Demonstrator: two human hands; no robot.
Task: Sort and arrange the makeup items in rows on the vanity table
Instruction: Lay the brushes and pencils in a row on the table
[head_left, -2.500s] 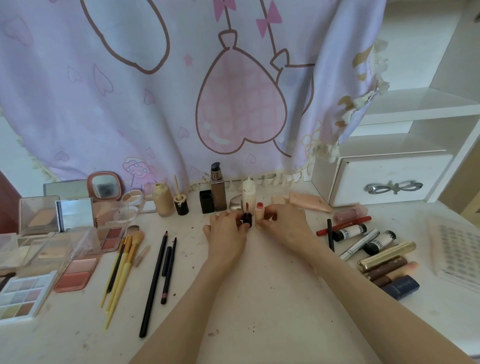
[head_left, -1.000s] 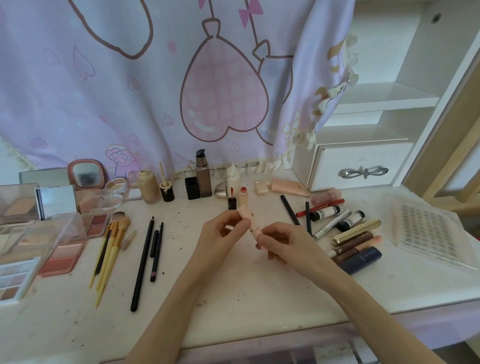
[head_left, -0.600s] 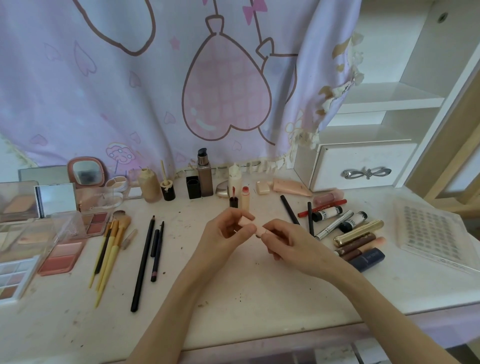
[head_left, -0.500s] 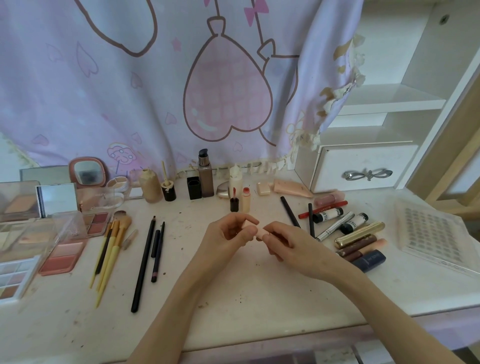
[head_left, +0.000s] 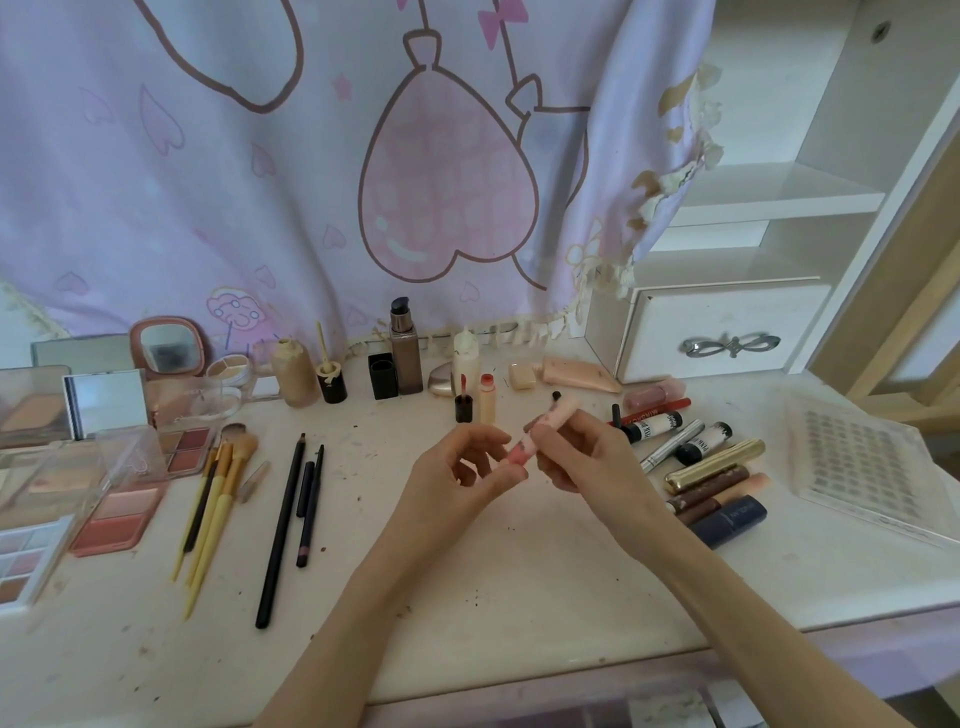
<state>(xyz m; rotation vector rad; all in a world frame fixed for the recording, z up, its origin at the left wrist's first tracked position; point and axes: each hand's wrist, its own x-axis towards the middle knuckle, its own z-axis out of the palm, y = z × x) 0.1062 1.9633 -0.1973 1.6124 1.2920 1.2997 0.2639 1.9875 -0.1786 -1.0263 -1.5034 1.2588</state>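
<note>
Both hands were over the middle of the vanity table (head_left: 519, 597). The right hand (head_left: 587, 457) gripped a pink lip gloss tube (head_left: 545, 428), fingers curled round its upper half; the left hand (head_left: 457, 467) pinched the tube's lower pink end between thumb and fingertips. The tube was held tilted, above the table, not yet placed. Judged partly done: the back row stood upright with the pump foundation bottle (head_left: 406, 353) and two small lip tints (head_left: 475, 400) just in front; the brushes (head_left: 218, 499) and black pencils (head_left: 291, 514) lay roughly parallel at left, the palettes (head_left: 119, 514) grouped at far left. Left to do: the mascaras and lipstick tubes (head_left: 701, 467) at right lay as a loose, angled cluster, plus the tube in hand.
</note>
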